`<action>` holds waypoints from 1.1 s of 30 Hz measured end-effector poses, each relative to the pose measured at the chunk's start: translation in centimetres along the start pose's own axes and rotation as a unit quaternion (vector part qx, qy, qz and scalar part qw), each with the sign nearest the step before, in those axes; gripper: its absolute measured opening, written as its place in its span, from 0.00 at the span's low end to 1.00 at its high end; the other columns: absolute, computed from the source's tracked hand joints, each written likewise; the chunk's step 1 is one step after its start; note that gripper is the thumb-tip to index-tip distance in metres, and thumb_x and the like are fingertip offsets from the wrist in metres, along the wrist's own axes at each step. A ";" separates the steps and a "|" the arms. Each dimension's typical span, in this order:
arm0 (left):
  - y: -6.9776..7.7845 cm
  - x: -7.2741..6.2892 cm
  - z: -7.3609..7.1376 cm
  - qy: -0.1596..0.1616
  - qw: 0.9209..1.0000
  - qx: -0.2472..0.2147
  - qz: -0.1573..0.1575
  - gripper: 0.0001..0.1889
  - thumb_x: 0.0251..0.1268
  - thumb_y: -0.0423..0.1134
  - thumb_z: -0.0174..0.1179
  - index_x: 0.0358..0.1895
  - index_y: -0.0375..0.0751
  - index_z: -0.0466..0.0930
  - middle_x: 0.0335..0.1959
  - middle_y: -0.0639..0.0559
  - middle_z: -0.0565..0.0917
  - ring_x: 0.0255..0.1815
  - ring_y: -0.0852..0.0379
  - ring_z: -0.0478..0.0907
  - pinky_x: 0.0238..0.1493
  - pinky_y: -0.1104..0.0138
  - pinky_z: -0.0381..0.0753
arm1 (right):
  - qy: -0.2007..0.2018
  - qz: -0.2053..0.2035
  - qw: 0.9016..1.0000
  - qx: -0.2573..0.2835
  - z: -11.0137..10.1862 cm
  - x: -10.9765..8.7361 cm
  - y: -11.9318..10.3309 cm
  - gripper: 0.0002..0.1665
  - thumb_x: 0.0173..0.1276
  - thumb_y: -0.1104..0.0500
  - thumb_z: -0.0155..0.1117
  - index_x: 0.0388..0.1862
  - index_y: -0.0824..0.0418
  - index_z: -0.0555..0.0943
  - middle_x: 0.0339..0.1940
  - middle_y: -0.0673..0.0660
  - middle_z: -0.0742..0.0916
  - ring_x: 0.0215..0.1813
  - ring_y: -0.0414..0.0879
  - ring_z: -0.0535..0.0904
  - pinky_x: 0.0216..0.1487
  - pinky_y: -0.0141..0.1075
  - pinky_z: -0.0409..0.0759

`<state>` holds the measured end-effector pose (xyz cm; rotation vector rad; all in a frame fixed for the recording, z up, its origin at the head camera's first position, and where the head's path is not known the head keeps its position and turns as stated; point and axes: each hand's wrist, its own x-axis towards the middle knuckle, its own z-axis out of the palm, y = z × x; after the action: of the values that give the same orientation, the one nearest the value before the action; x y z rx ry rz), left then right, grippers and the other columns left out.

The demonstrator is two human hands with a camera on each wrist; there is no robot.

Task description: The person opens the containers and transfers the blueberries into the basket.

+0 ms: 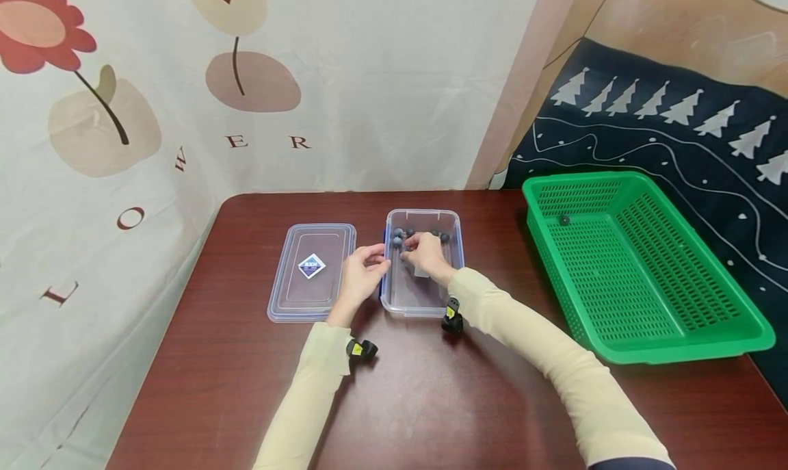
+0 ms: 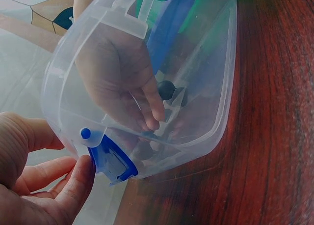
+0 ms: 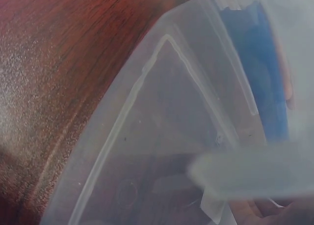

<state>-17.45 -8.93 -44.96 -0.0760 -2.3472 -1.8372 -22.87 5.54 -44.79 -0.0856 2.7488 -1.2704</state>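
Head view: right hand (image 1: 429,256) is inside clear rectangular plastic box (image 1: 403,299), far-left dark balls (image 1: 397,241) nearby—can't tell grip; left hand (image 1: 362,275), loose-fingered, touches left side.

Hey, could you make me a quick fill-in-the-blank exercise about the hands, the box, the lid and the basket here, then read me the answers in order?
1. The big basket at the right of the head view is colored ____.
2. In the head view, the lid lies to the ____ of the clear box.
3. The person's ____ hand reaches inside the clear box.
4. The latch beside the left hand is colored ____.

Missing words: green; left; right; blue.
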 end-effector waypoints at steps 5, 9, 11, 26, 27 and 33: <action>0.0 0.0 0.0 -0.002 1.000 0.002 -0.004 0.16 0.52 0.21 0.60 0.47 0.19 0.77 0.40 0.32 0.78 0.40 0.40 0.80 0.42 0.68 0.85 | -0.003 -0.006 1.000 -0.017 0.2 0.1 0.0 0.12 0.53 0.66 0.70 0.38 0.69 0.84 0.33 0.60 0.86 0.38 0.50 0.82 0.40 0.35 0.82; -0.1 0.1 0.0 -0.001 1.000 0.000 -0.002 0.16 0.52 0.21 0.60 0.47 0.19 0.77 0.40 0.32 0.78 0.40 0.40 0.80 0.42 0.69 0.85 | -0.004 -0.011 1.000 -0.026 0.2 0.1 0.0 0.11 0.52 0.67 0.70 0.36 0.68 0.85 0.31 0.59 0.86 0.36 0.49 0.82 0.37 0.33 0.82; 0.0 0.1 0.0 -0.001 1.000 -0.002 -0.002 0.16 0.52 0.20 0.60 0.47 0.19 0.77 0.40 0.31 0.78 0.40 0.39 0.80 0.42 0.69 0.85 | -0.006 -0.010 1.000 -0.029 0.2 0.1 0.0 0.10 0.52 0.67 0.70 0.35 0.68 0.85 0.31 0.59 0.86 0.35 0.48 0.81 0.36 0.32 0.82; -0.1 0.0 0.0 0.002 1.000 0.000 0.002 0.16 0.51 0.20 0.60 0.47 0.19 0.77 0.40 0.31 0.79 0.40 0.39 0.80 0.42 0.69 0.85 | 0.001 -0.016 0.999 -0.044 -0.1 -0.3 -0.3 0.06 0.52 0.64 0.71 0.27 0.66 0.84 0.27 0.58 0.87 0.32 0.48 0.81 0.35 0.34 0.82; -0.1 0.0 0.0 0.002 1.000 -0.002 0.000 0.16 0.51 0.20 0.60 0.47 0.19 0.77 0.40 0.31 0.79 0.40 0.39 0.80 0.42 0.69 0.85 | 0.001 -0.018 0.999 -0.038 -0.2 -0.4 -0.3 0.06 0.52 0.64 0.71 0.27 0.67 0.84 0.27 0.58 0.87 0.31 0.48 0.82 0.34 0.33 0.82; -0.2 0.0 0.0 0.004 1.000 0.003 0.008 0.16 0.51 0.20 0.60 0.46 0.20 0.78 0.40 0.31 0.79 0.40 0.39 0.81 0.42 0.68 0.85 | -0.009 0.008 1.000 -0.002 -1.4 -0.7 -0.7 0.07 0.54 0.63 0.70 0.31 0.66 0.84 0.28 0.58 0.86 0.30 0.44 0.80 0.31 0.30 0.81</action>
<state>-17.49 -8.99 -45.14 -0.0866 -2.3407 -1.8193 -22.31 6.20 -43.26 -0.0754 2.7313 -1.2544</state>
